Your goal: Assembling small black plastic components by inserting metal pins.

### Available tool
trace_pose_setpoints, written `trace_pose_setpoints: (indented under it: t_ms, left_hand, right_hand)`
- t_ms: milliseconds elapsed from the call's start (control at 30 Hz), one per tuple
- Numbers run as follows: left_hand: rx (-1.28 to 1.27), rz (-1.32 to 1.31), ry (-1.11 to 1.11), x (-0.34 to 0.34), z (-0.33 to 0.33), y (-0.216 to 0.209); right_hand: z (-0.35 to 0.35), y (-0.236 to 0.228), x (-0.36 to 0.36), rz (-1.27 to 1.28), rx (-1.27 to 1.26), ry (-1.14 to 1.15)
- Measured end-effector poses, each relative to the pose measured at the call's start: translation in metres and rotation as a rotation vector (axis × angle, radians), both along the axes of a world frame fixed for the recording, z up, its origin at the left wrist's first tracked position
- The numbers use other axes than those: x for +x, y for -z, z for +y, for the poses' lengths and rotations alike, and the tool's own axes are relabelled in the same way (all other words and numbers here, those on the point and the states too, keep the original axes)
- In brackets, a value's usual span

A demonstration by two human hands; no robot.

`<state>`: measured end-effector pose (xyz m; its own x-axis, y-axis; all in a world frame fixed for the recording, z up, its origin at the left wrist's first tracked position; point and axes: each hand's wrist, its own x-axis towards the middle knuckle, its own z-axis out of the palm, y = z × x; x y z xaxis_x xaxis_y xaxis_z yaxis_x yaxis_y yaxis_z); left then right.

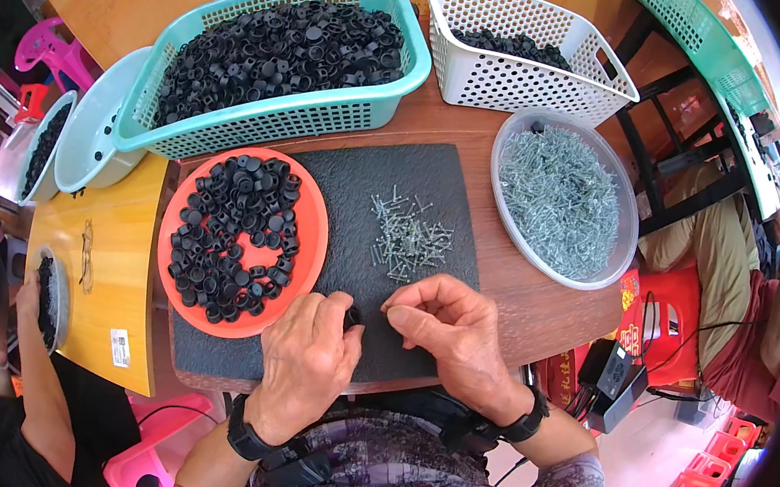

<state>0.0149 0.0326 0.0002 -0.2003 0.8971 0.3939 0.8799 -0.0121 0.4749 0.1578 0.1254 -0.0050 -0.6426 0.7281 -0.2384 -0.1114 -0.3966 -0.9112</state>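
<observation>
My left hand point(310, 349) is closed at the front of a dark mat point(339, 181), with a small black plastic cap point(353, 317) showing at its fingertips. Just to its right, my right hand point(451, 340) is pinched, thumb against forefinger; what sits between those tips, if anything, is too small to make out. A loose pile of silver screws point(410, 236) lies on the mat beyond my right hand. Left of the pile, an orange-red round plate point(315, 236) holds many black caps point(250, 172) and overlaps the mat.
Along the back stand a teal basket point(271, 106) full of black caps and a white basket point(520, 91) with more. A clear tub point(636, 212) of screws is at the right. A person's arm point(42, 388) reaches to a bowl at far left; another person sits at right.
</observation>
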Motion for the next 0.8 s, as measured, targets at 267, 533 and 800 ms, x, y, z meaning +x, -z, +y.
trace_pose_setpoints:
  t_ms: [267,533,800]
  left_hand:
    - [0.071,-0.337,-0.021,0.009,-0.004,-0.014]
    - [0.231,-0.12,0.002,0.013,-0.007,-0.002]
    - [0.042,-0.603,-0.067,0.011,-0.022,-0.003]
  right_hand:
    - [0.001,-0.003,-0.003,0.056,-0.107,-0.05]
    - [-0.022,-0.005,-0.006,0.008,-0.088,-0.005]
    - [-0.008,-0.014,0.005,-0.121,0.446,-0.071]
